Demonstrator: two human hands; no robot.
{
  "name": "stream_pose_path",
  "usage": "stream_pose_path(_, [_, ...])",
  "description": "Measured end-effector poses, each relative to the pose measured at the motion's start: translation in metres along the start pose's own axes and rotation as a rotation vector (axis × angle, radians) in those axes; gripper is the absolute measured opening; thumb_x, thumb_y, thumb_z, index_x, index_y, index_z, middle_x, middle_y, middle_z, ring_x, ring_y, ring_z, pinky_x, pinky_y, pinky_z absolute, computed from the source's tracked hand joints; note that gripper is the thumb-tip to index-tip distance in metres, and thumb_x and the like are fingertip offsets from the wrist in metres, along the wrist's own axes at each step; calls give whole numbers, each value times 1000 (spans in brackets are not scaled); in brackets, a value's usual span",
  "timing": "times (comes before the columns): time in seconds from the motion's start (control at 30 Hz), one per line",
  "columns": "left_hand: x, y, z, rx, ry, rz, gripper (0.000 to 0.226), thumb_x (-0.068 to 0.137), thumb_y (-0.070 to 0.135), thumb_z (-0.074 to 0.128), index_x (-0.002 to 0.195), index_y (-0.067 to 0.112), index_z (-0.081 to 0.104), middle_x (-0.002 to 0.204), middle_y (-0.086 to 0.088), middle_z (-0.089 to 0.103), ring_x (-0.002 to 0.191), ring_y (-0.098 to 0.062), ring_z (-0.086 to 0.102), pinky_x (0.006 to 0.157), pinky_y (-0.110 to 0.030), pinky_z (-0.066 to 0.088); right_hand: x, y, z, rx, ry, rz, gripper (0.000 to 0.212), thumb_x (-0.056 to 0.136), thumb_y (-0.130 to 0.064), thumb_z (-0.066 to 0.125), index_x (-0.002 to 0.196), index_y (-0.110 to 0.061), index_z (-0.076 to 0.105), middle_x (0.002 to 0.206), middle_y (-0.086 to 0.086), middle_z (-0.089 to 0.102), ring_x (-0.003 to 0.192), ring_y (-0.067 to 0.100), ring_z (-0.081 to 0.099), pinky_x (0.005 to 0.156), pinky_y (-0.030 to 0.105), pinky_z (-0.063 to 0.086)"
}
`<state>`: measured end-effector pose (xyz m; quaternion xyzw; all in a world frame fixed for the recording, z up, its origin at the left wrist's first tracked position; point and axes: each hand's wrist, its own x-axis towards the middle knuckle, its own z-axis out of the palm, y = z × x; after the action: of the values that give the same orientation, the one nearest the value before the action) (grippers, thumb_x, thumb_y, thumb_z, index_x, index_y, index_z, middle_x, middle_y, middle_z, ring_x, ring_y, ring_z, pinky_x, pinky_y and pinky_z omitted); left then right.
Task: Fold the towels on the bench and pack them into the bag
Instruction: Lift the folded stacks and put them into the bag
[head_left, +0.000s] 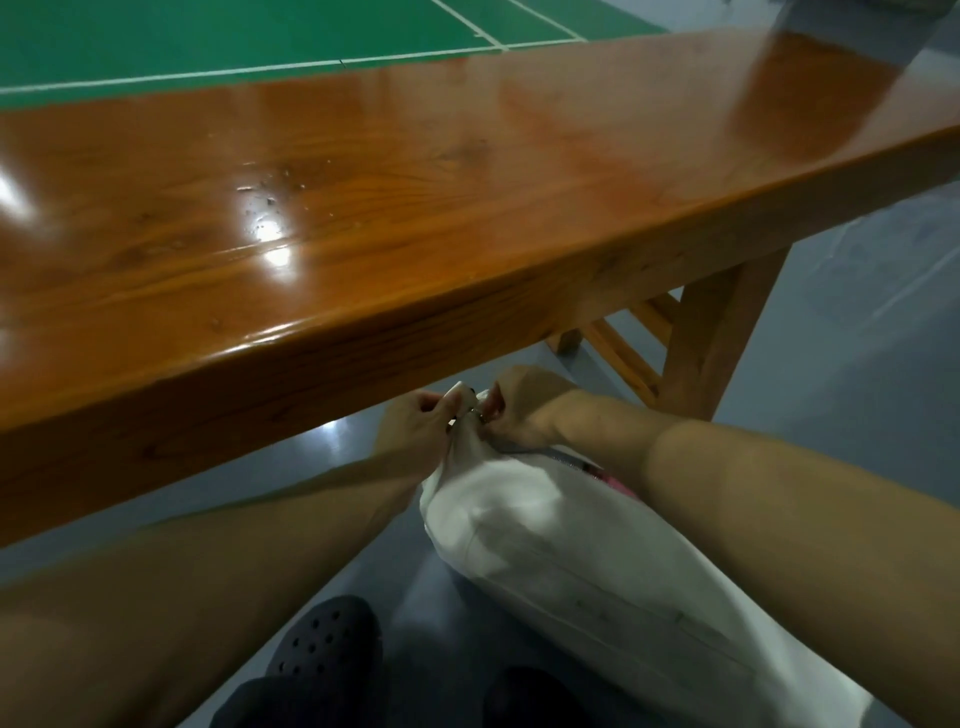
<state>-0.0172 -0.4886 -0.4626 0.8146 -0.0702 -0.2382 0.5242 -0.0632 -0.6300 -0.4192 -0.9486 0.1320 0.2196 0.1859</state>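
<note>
A white cloth bag (561, 540) lies on the grey floor below the front edge of the wooden bench (363, 197). Its zipper (545, 452) runs along the top, and a strip of pink (608, 475) shows in the gap under my right forearm. My left hand (415, 423) pinches the bag's far corner. My right hand (511, 410) pinches the small metal zipper pull right beside it. No towel lies on the bench top.
The bench's leg and cross braces (711, 338) stand at the right. A black perforated clog (322, 644) is on the floor near the bag. A green court floor with white lines (260, 36) lies beyond the bench.
</note>
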Motion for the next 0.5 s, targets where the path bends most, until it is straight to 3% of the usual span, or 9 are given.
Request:
stream_pose_path(0.07, [-1,0,0,-8,1,-3,29,99,42,58,80,23,67,85,0,68,81,-16,62,79,-37,52,0,2,1,-6,5,7,33,97,-46,60,100,-13,63,101,9,66,98,28,63,86,36,51])
stream_pose_path(0.2, [-1,1,-1,-9,-1,-13,30,99,42,58,77,23,66,82,1,68,79,-15,62,78,-35,52,0,9,3,4,45,-44,35,95,-47,63,112,-15,63,109,6,66,100,25,61,91,38,52])
stream_pose_path(0.33, [0,0,-4,9,-19,-13,30,99,43,57,77,25,65,82,2,68,82,-17,63,79,-35,53,0,12,3,-26,52,-82,27,95,-44,62,104,-19,59,102,4,64,94,24,60,87,37,52])
stream_pose_path(0.5, [0,1,-4,1,-38,-34,30,99,43,59,79,22,66,85,-2,69,85,-21,65,82,-40,55,1,16,-1,67,84,-69,34,93,-44,64,101,-12,69,96,8,70,92,25,65,89,41,56])
